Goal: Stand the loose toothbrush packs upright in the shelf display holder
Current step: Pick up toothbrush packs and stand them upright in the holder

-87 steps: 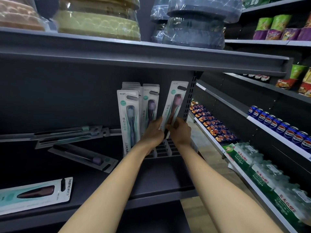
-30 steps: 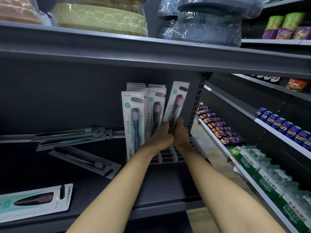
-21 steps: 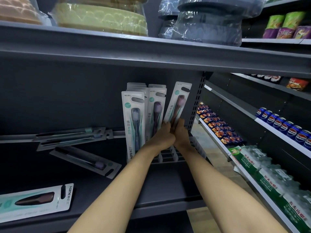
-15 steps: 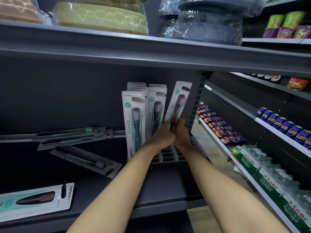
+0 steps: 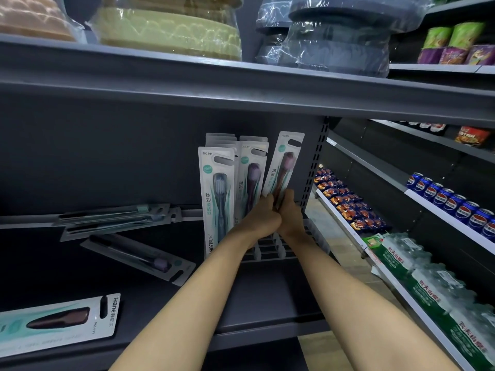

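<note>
grey shop shelving [image 5: 241,87], with a slotted holder [image 5: 270,250] at its right end. both arms stretch forward, the left hand [image 5: 258,218] and right hand [image 5: 290,215] pressed together, pinching the lower half of a tilted toothbrush pack [image 5: 285,159] above the slots. it's probably light, thin card and blister that flexes and slips, so holding low by the edges seems best. other packs [image 5: 139,254] lie loose on the shelf.

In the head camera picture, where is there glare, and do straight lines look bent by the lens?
Head view: glare sits on the clear plastic wrap of the stacked grey round items up top; the grey metal shelf edge bows from wide-angle distortion; the green shrink-wrapped bottle packs at the right border look smeared; the tilted toothbrush pack between both hands stays sharp.
</note>
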Demonstrator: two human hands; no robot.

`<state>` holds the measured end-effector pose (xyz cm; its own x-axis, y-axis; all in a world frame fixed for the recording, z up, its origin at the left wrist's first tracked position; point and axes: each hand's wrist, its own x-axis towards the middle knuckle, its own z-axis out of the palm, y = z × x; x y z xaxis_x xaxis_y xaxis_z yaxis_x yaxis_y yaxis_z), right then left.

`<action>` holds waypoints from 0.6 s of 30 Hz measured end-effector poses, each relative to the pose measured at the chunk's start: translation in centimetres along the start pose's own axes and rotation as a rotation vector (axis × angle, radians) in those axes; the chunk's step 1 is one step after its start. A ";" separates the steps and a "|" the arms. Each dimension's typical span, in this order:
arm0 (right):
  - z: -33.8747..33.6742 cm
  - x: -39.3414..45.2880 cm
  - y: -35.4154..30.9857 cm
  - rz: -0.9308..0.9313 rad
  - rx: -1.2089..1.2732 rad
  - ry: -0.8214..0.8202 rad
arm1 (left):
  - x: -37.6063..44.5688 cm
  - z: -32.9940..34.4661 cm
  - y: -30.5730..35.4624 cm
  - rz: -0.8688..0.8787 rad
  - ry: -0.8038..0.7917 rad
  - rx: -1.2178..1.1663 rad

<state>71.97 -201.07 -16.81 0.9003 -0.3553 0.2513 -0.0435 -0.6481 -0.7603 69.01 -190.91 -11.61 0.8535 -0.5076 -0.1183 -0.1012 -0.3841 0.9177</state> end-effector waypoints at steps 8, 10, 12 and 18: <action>0.0 0.0 -0.1 -0.013 -0.030 -0.018 | 0.3 0.1 0.1 -0.007 -0.006 0.015; 0.1 0.0 -0.1 -0.016 -0.037 -0.017 | 0.5 0.2 0.1 -0.013 -0.009 0.018; 0.1 0.0 -0.1 -0.021 -0.039 -0.017 | 0.5 0.3 0.2 -0.011 -0.014 0.038; 0.1 0.1 0.0 -0.032 -0.067 -0.022 | 0.5 0.5 0.5 0.016 -0.012 0.007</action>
<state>72.13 -201.05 -16.89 0.9112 -0.3193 0.2604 -0.0431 -0.7025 -0.7104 69.14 -191.70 -11.42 0.8455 -0.5230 -0.1080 -0.1187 -0.3811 0.9169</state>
